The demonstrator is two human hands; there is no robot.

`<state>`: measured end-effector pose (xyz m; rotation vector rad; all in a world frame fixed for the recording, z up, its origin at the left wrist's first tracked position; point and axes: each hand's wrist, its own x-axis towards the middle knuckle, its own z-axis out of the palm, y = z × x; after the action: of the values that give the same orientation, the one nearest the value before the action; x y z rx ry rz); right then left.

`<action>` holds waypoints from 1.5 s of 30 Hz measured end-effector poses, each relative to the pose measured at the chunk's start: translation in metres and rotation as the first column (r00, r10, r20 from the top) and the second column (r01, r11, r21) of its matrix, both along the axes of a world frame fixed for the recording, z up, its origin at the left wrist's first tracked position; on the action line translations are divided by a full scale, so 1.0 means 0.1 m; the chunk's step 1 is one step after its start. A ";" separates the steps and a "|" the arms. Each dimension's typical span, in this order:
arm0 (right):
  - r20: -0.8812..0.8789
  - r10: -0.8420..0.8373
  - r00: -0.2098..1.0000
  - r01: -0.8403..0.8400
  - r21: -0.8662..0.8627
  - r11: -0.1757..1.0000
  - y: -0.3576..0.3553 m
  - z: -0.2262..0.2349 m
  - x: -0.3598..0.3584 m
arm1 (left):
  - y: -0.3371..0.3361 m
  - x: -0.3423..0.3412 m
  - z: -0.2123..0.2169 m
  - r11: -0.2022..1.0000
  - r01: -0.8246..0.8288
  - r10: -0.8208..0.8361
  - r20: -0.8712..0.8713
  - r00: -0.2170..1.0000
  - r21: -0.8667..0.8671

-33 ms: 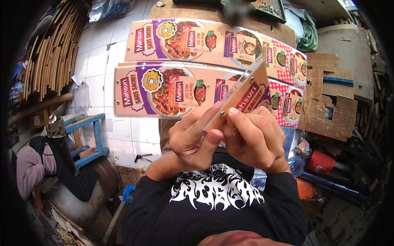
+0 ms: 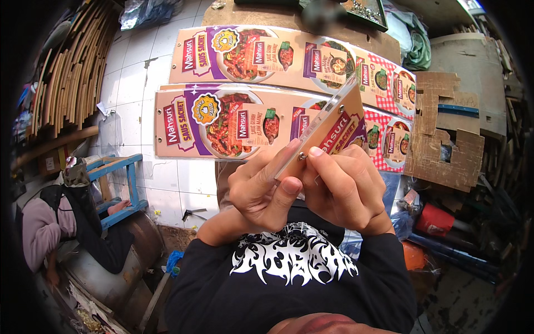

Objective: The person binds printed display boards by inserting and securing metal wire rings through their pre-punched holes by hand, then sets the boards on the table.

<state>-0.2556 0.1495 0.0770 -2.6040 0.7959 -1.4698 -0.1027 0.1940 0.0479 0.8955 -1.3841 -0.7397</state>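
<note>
My left hand [image 2: 261,192] grips the lower end of a printed sign panel [image 2: 336,133], thumb on one side and fingers behind it. The panel stands tilted, its clear plastic layer showing along the edge. My right hand [image 2: 350,186] is closed, a fingertip pressed on the panel right beside a small metal fastener [image 2: 302,156]. A thin bent metal piece [image 2: 317,179] peeks out below those fingers; most of what they hold is hidden. Another metal fastener [image 2: 341,109] sits higher on the panel. Behind lie two rows of similar long printed panels [image 2: 228,125], the nearer row stacked.
Cut brown board [image 2: 445,150] and a worktop [image 2: 222,18] lie under and beside the panels. A dark tray of small metal parts [image 2: 367,11] stands at the far edge. At left are a blue frame [image 2: 133,183], a seated person [image 2: 47,222] and stacked boards [image 2: 72,67].
</note>
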 end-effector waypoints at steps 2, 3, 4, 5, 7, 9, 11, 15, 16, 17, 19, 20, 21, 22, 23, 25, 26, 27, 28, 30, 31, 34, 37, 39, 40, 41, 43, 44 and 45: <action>-0.022 0.013 1.000 -0.013 -0.015 1.000 0.01 0.01 -0.01 | 0.02 0.01 0.00 1.000 -0.004 0.005 0.020 1.000 -0.023; -0.045 0.024 0.999 -0.025 -0.031 0.999 0.02 0.02 -0.02 | 0.05 0.01 0.02 1.000 -0.009 0.010 0.045 0.999 -0.016; -0.076 0.026 0.997 -0.030 -0.045 0.999 0.01 0.05 -0.02 | 0.06 0.01 0.02 1.000 -0.016 0.017 0.068 0.998 -0.006; -0.077 0.027 0.997 -0.030 -0.043 0.999 0.00 0.05 -0.01 | 0.05 0.02 0.02 1.000 -0.017 0.018 0.067 0.998 -0.005; -0.099 0.024 0.995 -0.029 -0.048 0.998 -0.05 0.04 0.00 | 0.01 0.02 0.01 0.999 -0.042 0.042 0.077 0.996 -0.007; -0.094 0.009 0.996 -0.012 -0.031 0.999 -0.07 -0.01 0.02 | 0.00 -0.01 -0.02 0.999 -0.031 0.031 0.007 0.999 0.041; 0.039 0.003 0.999 -0.006 0.076 0.997 -0.10 -0.09 0.03 | -0.02 -0.03 -0.09 0.996 -0.021 0.027 -0.065 0.998 0.088; 0.244 -0.055 0.968 -0.020 0.296 0.955 -0.09 -0.11 0.07 | -0.05 -0.07 -0.17 0.977 0.092 -0.019 -0.351 0.936 0.192; 0.307 -0.103 0.946 -0.017 0.365 0.931 -0.05 -0.11 0.07 | -0.06 -0.08 -0.18 0.970 0.097 0.004 -0.418 0.908 0.221; 0.307 -0.105 0.946 -0.015 0.366 0.930 -0.07 -0.12 0.04 | -0.06 -0.09 -0.19 0.963 0.104 0.030 -0.482 0.876 0.249; 0.330 -0.175 0.928 0.062 0.326 0.943 -0.15 -0.12 -0.06 | -0.06 -0.11 -0.20 0.965 0.099 0.048 -0.538 0.842 0.241; 0.307 -0.236 0.922 0.115 0.364 0.924 -0.18 -0.08 -0.11 | -0.05 -0.12 -0.21 0.968 0.091 0.066 -0.591 0.804 0.232; 0.307 -0.235 0.922 0.114 0.364 0.924 -0.21 -0.07 -0.17 | -0.05 -0.11 -0.22 0.968 0.090 0.068 -0.591 0.804 0.233; 0.245 -0.283 0.927 0.162 0.420 0.893 -0.24 -0.07 -0.24 | -0.04 -0.11 -0.24 0.971 0.089 0.063 -0.595 0.802 0.223; 0.181 -0.327 0.928 0.210 0.471 0.857 -0.28 -0.07 -0.30 | -0.04 -0.12 -0.26 0.973 0.088 0.059 -0.598 0.800 0.213; 0.251 -0.272 0.929 0.080 0.582 0.809 -0.31 -0.14 -0.39 | -0.04 -0.13 -0.26 0.974 0.088 0.059 -0.608 0.792 0.210; 0.382 -0.234 0.894 -0.102 0.683 0.724 -0.31 -0.16 -0.41 | -0.04 -0.14 -0.27 0.974 0.087 0.061 -0.616 0.785 0.208; 0.509 -0.218 0.833 -0.290 0.736 0.612 -0.32 -0.16 -0.42 | -0.04 -0.14 -0.26 0.974 0.089 0.060 -0.616 0.785 0.207; 0.509 -0.219 0.832 -0.289 0.736 0.612 -0.32 -0.16 -0.42 | -0.04 -0.12 -0.26 0.969 0.100 0.060 -0.612 0.789 0.224; 0.567 -0.253 0.784 -0.353 0.743 0.569 -0.33 -0.14 -0.40 | -0.03 -0.12 -0.26 0.964 0.111 0.061 -0.606 0.793 0.242; 0.568 -0.255 0.783 -0.353 0.742 0.569 -0.33 -0.14 -0.42 | -0.04 -0.12 -0.26 0.963 0.110 0.058 -0.591 0.805 0.244; 0.555 -0.200 0.807 -0.417 0.776 0.473 -0.36 -0.19 -0.44 | -0.08 -0.12 -0.22 0.957 0.128 0.042 -0.558 0.829 0.262; 0.537 -0.228 0.812 -0.394 0.793 0.465 -0.35 -0.16 -0.42 | -0.11 -0.08 -0.25 0.943 0.172 0.010 -0.542 0.840 0.284; 0.531 -0.230 0.815 -0.382 0.792 0.475 -0.36 -0.14 -0.40 | -0.12 -0.06 -0.27 0.936 0.199 -0.008 -0.545 0.838 0.292; 0.525 -0.231 0.819 -0.371 0.792 0.486 -0.37 -0.14 -0.40 | -0.12 -0.05 -0.28 0.930 0.224 -0.020 -0.570 0.821 0.290; 0.526 -0.231 0.819 -0.371 0.791 0.486 -0.37 -0.14 -0.40 | -0.12 -0.05 -0.28 0.925 0.250 -0.032 -0.595 0.803 0.288; 0.503 -0.249 0.827 -0.349 0.808 0.474 -0.38 -0.16 -0.40 | -0.13 -0.04 -0.25 0.915 0.285 -0.054 -0.612 0.789 0.286; 0.504 -0.248 0.827 -0.350 0.808 0.474 -0.38 -0.17 -0.40 | -0.14 -0.03 -0.24 0.904 0.319 -0.075 -0.630 0.773 0.284; 0.502 -0.262 0.824 -0.338 0.807 0.484 -0.38 -0.18 -0.40 | -0.15 -0.02 -0.25 0.904 0.318 -0.075 -0.629 0.773 0.284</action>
<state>-0.2957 0.1112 0.0589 -1.2739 1.0065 -1.1970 -0.1048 0.1790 0.0228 0.7038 -0.7651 -1.3644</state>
